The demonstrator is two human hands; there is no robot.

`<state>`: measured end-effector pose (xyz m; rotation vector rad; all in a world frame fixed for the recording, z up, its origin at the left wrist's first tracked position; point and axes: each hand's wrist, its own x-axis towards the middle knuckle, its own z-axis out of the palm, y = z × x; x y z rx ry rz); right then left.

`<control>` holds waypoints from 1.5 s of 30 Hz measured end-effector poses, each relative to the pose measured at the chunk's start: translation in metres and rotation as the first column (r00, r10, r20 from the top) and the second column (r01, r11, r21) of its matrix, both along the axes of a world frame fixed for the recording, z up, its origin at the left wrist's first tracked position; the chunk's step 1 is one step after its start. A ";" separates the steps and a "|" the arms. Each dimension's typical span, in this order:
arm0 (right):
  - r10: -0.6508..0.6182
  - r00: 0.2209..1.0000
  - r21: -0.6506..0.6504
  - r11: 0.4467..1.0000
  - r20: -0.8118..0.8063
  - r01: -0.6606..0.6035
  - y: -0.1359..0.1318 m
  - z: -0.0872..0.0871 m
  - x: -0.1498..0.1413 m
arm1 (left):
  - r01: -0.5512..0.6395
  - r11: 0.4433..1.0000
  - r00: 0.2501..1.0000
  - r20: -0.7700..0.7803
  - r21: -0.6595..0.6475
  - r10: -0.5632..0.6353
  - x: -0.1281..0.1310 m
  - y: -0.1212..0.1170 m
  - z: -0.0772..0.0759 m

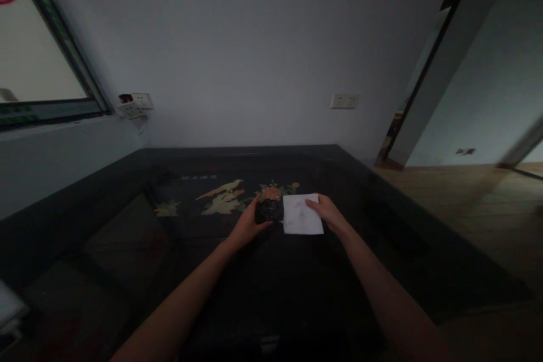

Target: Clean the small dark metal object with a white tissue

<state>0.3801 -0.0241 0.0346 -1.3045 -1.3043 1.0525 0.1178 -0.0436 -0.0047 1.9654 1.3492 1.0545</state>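
My left hand (pixel 247 223) grips a small, glossy black object (pixel 271 210) from its left side, thumb at the near edge and fingers at the far edge. The dim light hides what kind of thing it is. Right beside it is a flat white square sheet (pixel 300 219), paper or cloth; I cannot tell which. My right hand (pixel 326 212) pinches this sheet at its upper right, with the thumb on top. The sheet's left edge meets the black object's right side. Both are held over the dark, shiny tabletop (pixel 271 277).
A flower-and-bird picture (pixel 224 198) decorates the tabletop. Behind the table rises a pale wall with a double socket (pixel 344 102). At the left are a window (pixel 46 39) and a socket with a plug or adapter (pixel 131 107). A white item (pixel 11 305) shows at the lower left.
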 end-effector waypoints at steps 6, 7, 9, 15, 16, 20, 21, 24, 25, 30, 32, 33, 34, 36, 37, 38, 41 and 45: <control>-0.318 0.939 0.322 0.909 0.130 0.264 0.005 0.004 0.000 | -0.026 0.999 0.999 0.025 -0.030 0.027 0.002 0.008 0.000; -0.322 0.934 0.371 0.895 0.154 0.247 0.003 0.006 -0.006 | -0.029 0.999 0.999 0.016 -0.033 0.030 0.002 0.010 -0.001; -0.249 0.951 0.396 0.904 0.185 0.159 -0.001 0.006 -0.023 | -0.034 0.999 0.999 -0.006 -0.023 0.034 0.003 0.012 -0.004; -0.018 0.992 0.184 0.982 -0.123 0.040 -0.004 -0.016 -0.084 | -0.028 0.998 0.997 -0.071 0.059 0.032 0.004 0.015 -0.007; -0.025 0.979 0.141 0.989 -0.201 0.054 -0.004 -0.021 -0.091 | -0.027 0.998 0.997 -0.075 0.064 0.032 0.004 0.014 -0.006; -0.041 0.923 0.044 0.997 -0.382 0.062 -0.005 -0.038 -0.107 | -0.026 0.999 0.998 -0.055 0.046 0.029 0.003 0.011 -0.004; -0.041 0.916 0.037 0.997 -0.399 0.060 -0.007 -0.040 -0.109 | -0.028 0.999 0.998 -0.051 0.043 0.030 0.003 0.010 -0.004; -0.043 0.912 0.034 0.997 -0.408 0.063 -0.011 -0.045 -0.109 | -0.023 0.999 0.998 -0.062 0.044 0.025 0.003 0.007 -0.002; -0.046 0.914 0.033 0.997 -0.403 0.065 -0.012 -0.046 -0.108 | -0.020 0.999 0.998 -0.065 0.049 0.023 0.003 0.006 -0.001; -0.036 0.907 0.008 0.999 -0.419 0.043 -0.015 -0.044 -0.103 | -0.012 0.998 0.999 -0.051 0.068 0.015 0.002 0.003 -0.001; -0.025 0.887 -0.013 1.000 -0.460 0.021 -0.017 -0.042 -0.101 | 0.007 0.998 0.999 -0.047 0.060 -0.005 0.001 0.002 -0.001; -0.022 0.876 -0.025 1.000 -0.481 0.012 -0.018 -0.041 -0.101 | 0.017 0.998 0.999 -0.047 0.055 -0.015 0.000 0.002 -0.001; -0.020 0.866 -0.036 0.999 -0.500 0.003 -0.019 -0.040 -0.100 | 0.025 0.999 0.999 -0.049 0.048 -0.023 0.000 0.002 -0.001; -0.020 0.850 -0.050 0.999 -0.526 -0.008 -0.020 -0.039 -0.100 | 0.033 0.999 0.998 -0.053 0.040 -0.031 -0.001 0.000 0.000; -0.025 0.847 -0.055 0.998 -0.531 -0.005 -0.020 -0.039 -0.100 | 0.033 0.999 0.998 -0.049 0.038 -0.031 -0.001 -0.001 0.001; -0.031 0.846 -0.057 0.998 -0.532 0.001 -0.019 -0.038 -0.100 | 0.038 0.999 0.999 -0.038 0.037 -0.036 -0.001 -0.002 0.002; -0.056 0.848 -0.057 0.998 -0.527 0.030 -0.018 -0.038 -0.101 | 0.078 0.996 0.997 0.023 0.031 -0.079 0.000 -0.004 0.005; -0.065 0.831 -0.014 0.998 -0.553 0.069 -0.019 -0.033 -0.103 | 0.087 0.996 0.989 0.122 -0.016 -0.085 0.001 -0.006 0.009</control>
